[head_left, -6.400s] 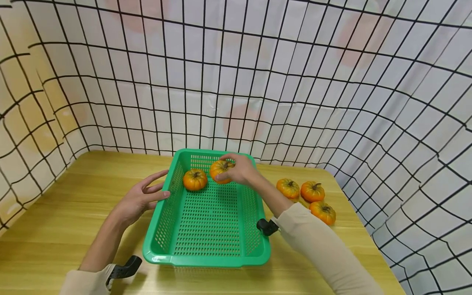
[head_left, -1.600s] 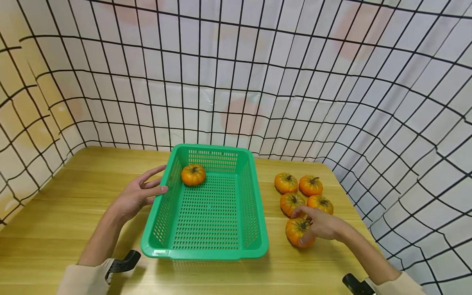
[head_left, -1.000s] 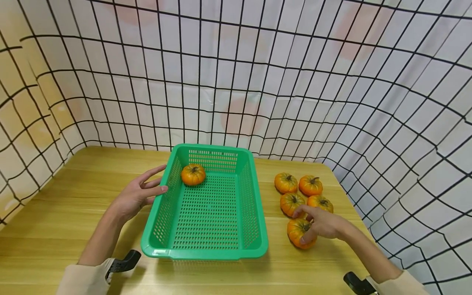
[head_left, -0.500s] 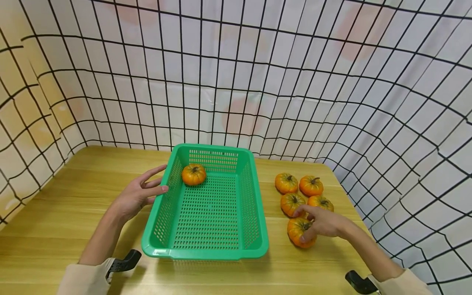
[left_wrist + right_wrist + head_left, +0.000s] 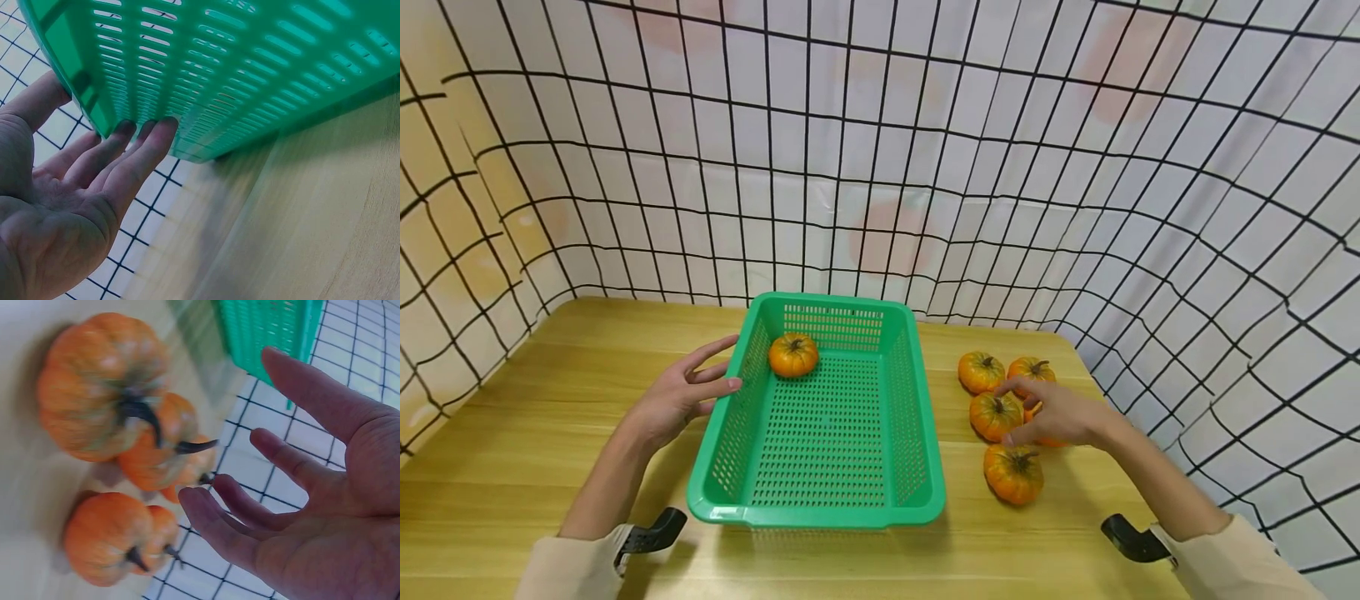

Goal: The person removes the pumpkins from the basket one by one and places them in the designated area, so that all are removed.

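Note:
A green perforated plastic basket [image 5: 812, 517] stands mid-table with one small orange pumpkin [image 5: 793, 357] in its far left corner. My left hand [image 5: 677, 402] touches the basket's left side with spread, mostly straight fingers; the left wrist view shows the fingertips by the slotted wall [image 5: 212, 94]. Right of the basket, several more pumpkins lie clustered, among them a front pumpkin [image 5: 1013, 477] and a middle pumpkin [image 5: 992, 417]. Over these hovers my right hand [image 5: 1063, 414], partly covering another pumpkin. In the right wrist view that hand [image 5: 312, 500] holds nothing, its fingers apart.
The wooden table [image 5: 572, 367] reaches back to a white sheet covered by black grid netting [image 5: 880, 167], which also runs along both sides. Two pumpkins, a left one [image 5: 981, 372] and a right one [image 5: 1032, 372], sit at the cluster's back.
Earliest, my right hand held a pumpkin inside the basket; later it was at the front pumpkin on the table. Since half a second ago it has let go and moved up and away. Left hand stays.

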`<state>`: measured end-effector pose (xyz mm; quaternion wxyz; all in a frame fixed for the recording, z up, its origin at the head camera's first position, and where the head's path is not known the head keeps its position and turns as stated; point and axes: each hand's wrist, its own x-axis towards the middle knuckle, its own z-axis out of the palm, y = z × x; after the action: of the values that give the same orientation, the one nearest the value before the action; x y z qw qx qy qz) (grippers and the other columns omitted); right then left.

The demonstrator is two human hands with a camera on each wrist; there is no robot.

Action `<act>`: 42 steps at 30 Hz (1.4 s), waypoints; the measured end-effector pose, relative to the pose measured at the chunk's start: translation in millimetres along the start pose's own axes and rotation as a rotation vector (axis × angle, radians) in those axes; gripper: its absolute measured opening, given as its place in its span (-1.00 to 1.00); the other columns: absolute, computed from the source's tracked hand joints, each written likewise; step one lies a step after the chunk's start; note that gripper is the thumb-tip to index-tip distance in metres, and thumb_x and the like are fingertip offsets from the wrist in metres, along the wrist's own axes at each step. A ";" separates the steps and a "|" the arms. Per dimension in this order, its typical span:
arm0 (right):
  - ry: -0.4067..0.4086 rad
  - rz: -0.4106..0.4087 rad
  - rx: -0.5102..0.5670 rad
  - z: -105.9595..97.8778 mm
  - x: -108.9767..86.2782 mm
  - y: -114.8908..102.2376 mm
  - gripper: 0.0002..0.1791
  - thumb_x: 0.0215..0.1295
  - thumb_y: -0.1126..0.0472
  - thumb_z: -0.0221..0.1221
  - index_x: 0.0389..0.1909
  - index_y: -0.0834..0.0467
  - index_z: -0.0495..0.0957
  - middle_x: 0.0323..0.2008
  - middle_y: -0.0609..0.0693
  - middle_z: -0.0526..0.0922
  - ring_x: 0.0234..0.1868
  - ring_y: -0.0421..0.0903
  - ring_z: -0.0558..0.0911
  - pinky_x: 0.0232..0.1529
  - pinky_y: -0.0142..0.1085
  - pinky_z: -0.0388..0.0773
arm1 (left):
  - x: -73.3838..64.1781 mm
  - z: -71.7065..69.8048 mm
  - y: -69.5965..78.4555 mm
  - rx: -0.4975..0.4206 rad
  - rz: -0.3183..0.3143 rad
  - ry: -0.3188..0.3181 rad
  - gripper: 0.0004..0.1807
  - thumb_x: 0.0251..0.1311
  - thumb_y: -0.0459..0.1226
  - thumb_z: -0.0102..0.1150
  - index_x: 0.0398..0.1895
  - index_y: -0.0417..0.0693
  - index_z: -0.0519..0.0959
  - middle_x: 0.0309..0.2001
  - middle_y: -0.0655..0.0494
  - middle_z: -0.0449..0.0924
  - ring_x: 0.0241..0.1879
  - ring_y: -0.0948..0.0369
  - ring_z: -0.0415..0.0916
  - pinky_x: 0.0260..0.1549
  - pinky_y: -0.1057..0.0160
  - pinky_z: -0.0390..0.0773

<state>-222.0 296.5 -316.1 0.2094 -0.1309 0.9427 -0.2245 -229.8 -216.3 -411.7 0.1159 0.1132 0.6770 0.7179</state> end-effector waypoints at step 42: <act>0.086 -0.232 -0.041 9.3 92.8 -161.6 -0.15 0.23 -0.14 0.38 0.50 -0.13 0.27 0.31 0.15 0.49 0.27 0.12 0.53 0.08 0.02 0.60 | -0.2 -1.9 -2.1 0.012 -0.014 0.026 -0.15 0.37 -0.32 0.25 0.63 0.10 0.07 0.55 -0.28 0.13 0.19 0.29 0.58 0.03 0.09 0.68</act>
<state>-274.7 121.7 -277.6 0.1386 -0.2336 0.9337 -0.2334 -230.2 -218.0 -413.9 0.1114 0.1001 0.6835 0.7145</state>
